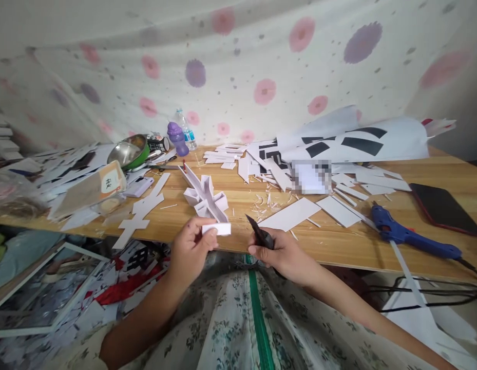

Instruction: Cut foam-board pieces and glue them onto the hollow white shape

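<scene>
Between the thumb and fingers of my left hand (194,246) is a small white rectangular foam-board piece (218,229), held just over the table's front edge. My right hand (280,252) is wrapped round a black utility knife (264,237), its dark pointed blade angled up and left toward the piece but apart from it. Behind my left hand stands a white open-topped cross-like structure (207,198) with upright walls. To its left lies a flat white cutout (140,208) of similar outline.
A blue glue gun (415,234) with a black cord and a dark tablet-like device (446,208) lie at right. White strips (292,213) and shavings litter the wooden table (238,192). A purple cup (177,139), water bottle (186,131) and metal-lidded green pan (130,152) stand behind.
</scene>
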